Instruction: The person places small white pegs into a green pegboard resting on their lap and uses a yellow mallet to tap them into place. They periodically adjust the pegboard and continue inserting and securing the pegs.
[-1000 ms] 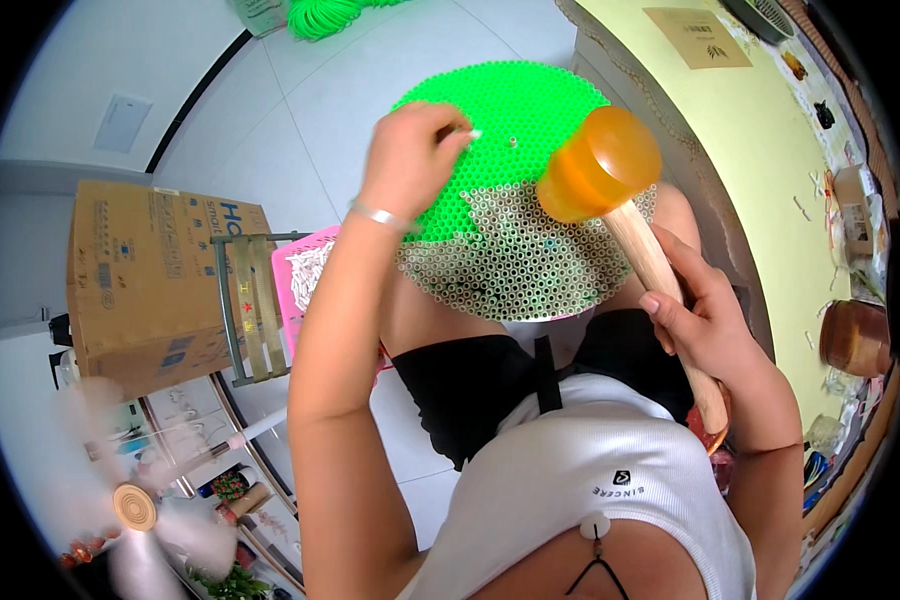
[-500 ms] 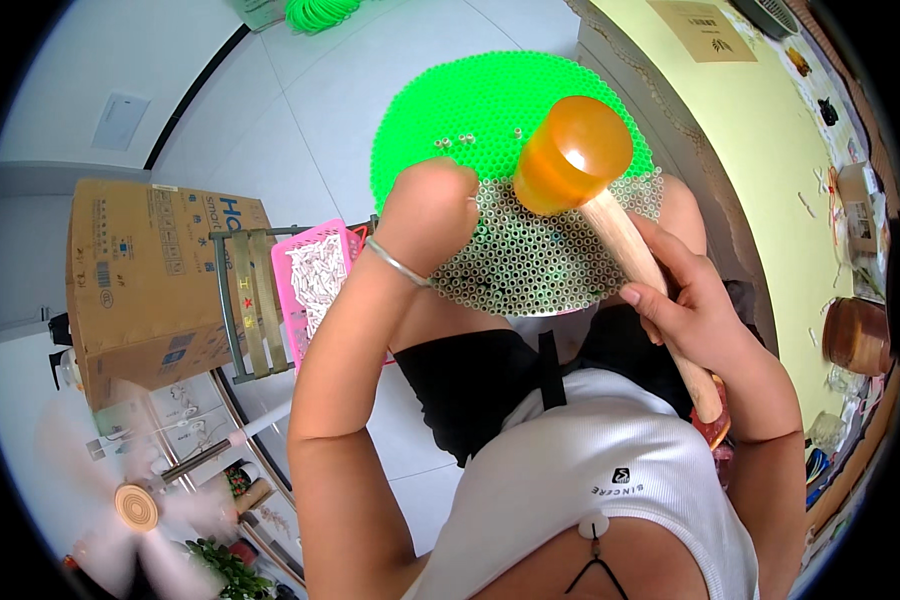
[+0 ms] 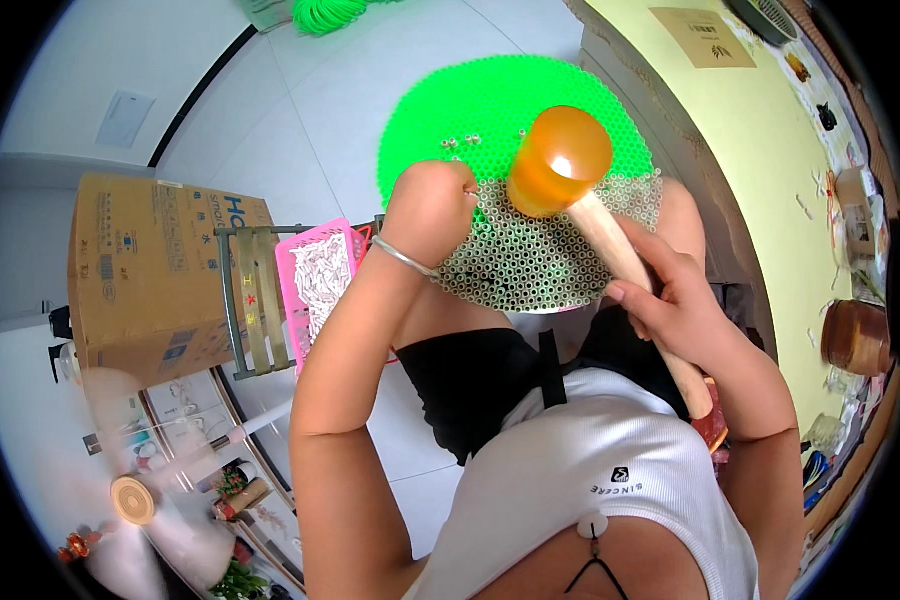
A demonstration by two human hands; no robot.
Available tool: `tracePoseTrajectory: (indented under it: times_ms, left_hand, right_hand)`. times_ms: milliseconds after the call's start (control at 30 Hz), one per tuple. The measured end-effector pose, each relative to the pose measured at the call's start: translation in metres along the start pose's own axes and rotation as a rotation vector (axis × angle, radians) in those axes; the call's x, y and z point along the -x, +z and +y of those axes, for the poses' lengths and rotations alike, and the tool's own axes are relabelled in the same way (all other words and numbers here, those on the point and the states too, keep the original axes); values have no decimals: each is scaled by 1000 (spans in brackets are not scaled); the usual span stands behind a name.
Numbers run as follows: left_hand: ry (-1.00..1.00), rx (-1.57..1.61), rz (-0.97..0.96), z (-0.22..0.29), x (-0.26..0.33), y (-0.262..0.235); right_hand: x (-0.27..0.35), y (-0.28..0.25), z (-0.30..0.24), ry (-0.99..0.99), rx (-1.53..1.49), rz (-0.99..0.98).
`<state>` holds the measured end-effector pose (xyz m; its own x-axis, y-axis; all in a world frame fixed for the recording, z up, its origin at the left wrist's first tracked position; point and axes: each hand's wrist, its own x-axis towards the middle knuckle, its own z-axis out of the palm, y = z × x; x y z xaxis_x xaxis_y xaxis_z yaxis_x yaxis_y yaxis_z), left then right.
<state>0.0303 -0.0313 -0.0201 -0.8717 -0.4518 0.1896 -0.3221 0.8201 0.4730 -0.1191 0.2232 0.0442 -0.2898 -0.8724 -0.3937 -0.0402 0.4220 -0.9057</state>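
On my lap rests a round mat (image 3: pixel 510 95) of many tube ends, bright green in its far part and pale grey-white in its near part. My right hand (image 3: pixel 670 295) is wrapped round the wooden handle of a mallet (image 3: pixel 558 160) with a translucent orange head. The mallet head is over the mat, close to the line between the colours. My left hand (image 3: pixel 432 205) is closed at the mat's left side, beside that line; a tiny pale bit shows at its fingertips, too small to name. Several short white tubes (image 3: pixel 472 140) stand up from the green part.
A pink basket (image 3: pixel 288 290) of white tubes sits on a folding stool (image 3: pixel 232 330) at my left, beside a cardboard box (image 3: pixel 150 270). A fan (image 3: pixel 133 499) spins at lower left. The pale yellow table (image 3: pixel 730 130) runs along my right. A green coil (image 3: pixel 328 14) lies on the floor.
My right hand has brought the mallet slightly left and nearer, closer to my left hand. The left hand stays closed in nearly the same spot.
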Motion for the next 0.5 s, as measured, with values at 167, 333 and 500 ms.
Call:
tracePoseTrajectory:
  times_ms: [167,333,500]
  left_hand:
    - [-206,179,199,-1,16,-18]
    - [-357,407,375,-36,43,-22]
    - [-508,515,434,-69,73,-26]
  right_hand:
    - [-13,14,-11,-454,191,65]
    - [-37,25,-17,-352,607,-21]
    - [-20,-13,-24,-375,685,171]
